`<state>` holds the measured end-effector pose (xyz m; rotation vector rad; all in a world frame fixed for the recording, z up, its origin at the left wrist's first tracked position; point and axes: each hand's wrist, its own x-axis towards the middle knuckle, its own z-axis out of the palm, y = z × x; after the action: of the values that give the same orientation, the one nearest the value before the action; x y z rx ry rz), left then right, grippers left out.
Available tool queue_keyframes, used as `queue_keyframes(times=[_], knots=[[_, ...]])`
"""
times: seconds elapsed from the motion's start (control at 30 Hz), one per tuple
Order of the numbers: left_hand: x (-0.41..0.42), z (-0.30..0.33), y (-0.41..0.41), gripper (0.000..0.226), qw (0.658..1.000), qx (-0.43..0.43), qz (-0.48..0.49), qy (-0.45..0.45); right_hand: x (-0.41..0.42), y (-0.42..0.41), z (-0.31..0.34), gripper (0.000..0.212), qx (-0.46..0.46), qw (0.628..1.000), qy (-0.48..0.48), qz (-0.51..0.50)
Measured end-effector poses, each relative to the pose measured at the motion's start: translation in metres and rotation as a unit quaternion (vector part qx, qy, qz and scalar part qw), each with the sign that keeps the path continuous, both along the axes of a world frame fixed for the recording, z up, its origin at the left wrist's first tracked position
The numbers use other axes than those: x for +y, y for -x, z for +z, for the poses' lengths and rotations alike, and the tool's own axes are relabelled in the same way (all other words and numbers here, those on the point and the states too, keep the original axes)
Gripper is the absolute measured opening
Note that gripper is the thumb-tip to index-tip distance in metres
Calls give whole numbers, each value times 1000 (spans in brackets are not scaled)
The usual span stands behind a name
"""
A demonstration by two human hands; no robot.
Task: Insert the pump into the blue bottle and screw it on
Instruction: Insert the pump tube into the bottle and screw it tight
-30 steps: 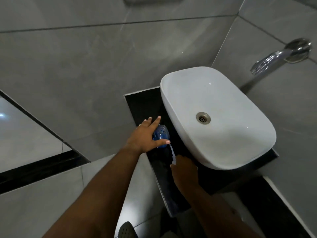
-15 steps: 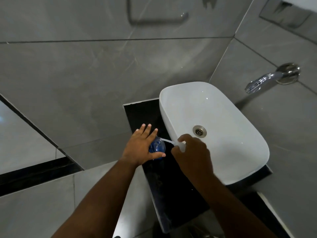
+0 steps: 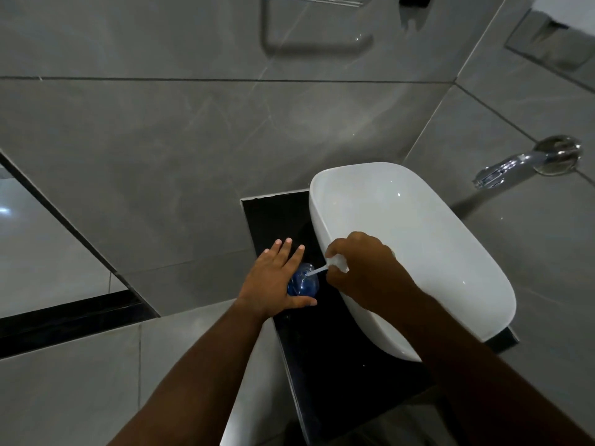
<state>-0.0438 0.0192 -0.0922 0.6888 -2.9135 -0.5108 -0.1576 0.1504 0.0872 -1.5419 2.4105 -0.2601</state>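
Right hand (image 3: 363, 268), centre-right of frame: fingers curled tight around the white pump (image 3: 337, 263) head, only a bit of white plastic showing at the knuckles. Its thin clear dip tube slants down-left from the fist, tip at the mouth of the blue bottle (image 3: 303, 281); whether the tip is inside the neck or just at the rim can't be told. Pump collar well clear of the neck, so not screwed on.

Left hand (image 3: 273, 281), just left of centre: palm against the bottle's left side, thumb hooked under its near side, fingers stretched out straight & lightly spread past it, more a brace than a full wrap. Bottle stands upright on the black counter (image 3: 322, 365), just beside the left wall of the white basin (image 3: 418, 236).

Vs 0.5 s ago: right hand is a little nearer the bottle, tube shorter in view & angled more steeply toward the opening. Vs 1.0 s ago: right hand was low on the counter near the frame's bottom, tube hanging below the bottle. Left hand's hold on the bottle is unchanged throughout. Camera tilted up, so basin & hands sit lower in frame.

Upper right: chrome wall tap (image 3: 528, 162) on grey tile. Top centre: towel ring (image 3: 317, 48).
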Motion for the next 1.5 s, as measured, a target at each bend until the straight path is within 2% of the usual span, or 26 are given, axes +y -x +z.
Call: queue_keyframes(times=[0.1,0.3,0.43,0.67,0.83,0.93,1.03,1.13,1.23,1.37,1.43,1.5], knots=[[0,1,0,116,1000,8,-4,-8,-15,2,-15,28,13,999,-31,22],[4,-1,4,112,998,39,7,-38,-41,8,-26,29,-70,990,-105,61],[0,-1,3,103,999,42,-3,-24,-51,10,-32,34,-81,986,-124,71],[-6,3,2,100,999,30,-23,-29,-51,14,-55,27,-98,987,-108,63],[-3,1,1,101,998,33,-8,-46,-48,17,-72,42,-86,993,-69,40],[-4,0,2,100,998,39,-10,-47,-43,22,-75,50,-105,990,-47,76],[-4,-2,3,101,998,38,-6,-45,-39,25,-79,53,-106,986,-80,100],[-5,-5,4,101,998,35,0,-47,-39,21,-83,55,-107,990,-65,65],[-6,-6,3,100,998,32,3,-58,-41,18,-81,54,-64,994,-48,70],[-5,-4,3,100,998,36,-3,-61,-42,24,-80,52,-96,987,-66,109],[-6,-3,3,100,998,36,-5,-60,-42,23,-80,54,-75,986,-105,102],[-6,-4,3,100,998,34,-4,-52,-44,22,-82,49,-45,992,-85,81]])
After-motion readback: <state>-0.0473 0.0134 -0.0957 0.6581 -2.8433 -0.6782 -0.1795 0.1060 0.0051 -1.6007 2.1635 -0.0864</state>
